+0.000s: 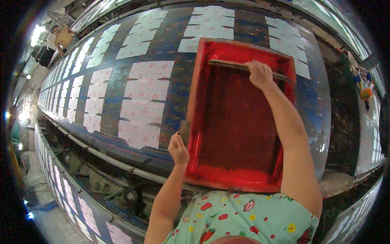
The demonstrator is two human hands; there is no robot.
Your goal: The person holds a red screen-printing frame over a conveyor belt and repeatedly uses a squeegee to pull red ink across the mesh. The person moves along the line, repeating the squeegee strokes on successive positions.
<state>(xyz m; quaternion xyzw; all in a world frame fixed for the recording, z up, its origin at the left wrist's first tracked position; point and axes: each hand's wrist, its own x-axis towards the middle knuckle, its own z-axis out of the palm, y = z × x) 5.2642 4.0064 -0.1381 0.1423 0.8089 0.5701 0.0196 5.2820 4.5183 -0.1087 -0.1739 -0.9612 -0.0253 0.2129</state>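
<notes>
A large screen-printing frame (pixel 194 122), coated in bright red ink, lies on the long printing table in front of me. My right hand (pixel 260 74) is closed round a long squeegee (pixel 227 64), which spans the far end of the frame. Dark red mesh (pixel 239 126) shows between the squeegee and the near side, where wet ink collects along the edge. At the frame's left side my left hand (pixel 178 149) is closed on a dark flat piece (pixel 185 131). Whether that piece is fixed to the frame, I cannot tell.
Rows of printed pale fabric panels (pixel 148 89) cover the dark, blue-stained table (pixel 178 81). A metal rail (pixel 118 162) runs along its near edge. Another person (pixel 64 37) stands at the far left. Beyond a gap on the right, an orange container (pixel 366 94) sits among small items.
</notes>
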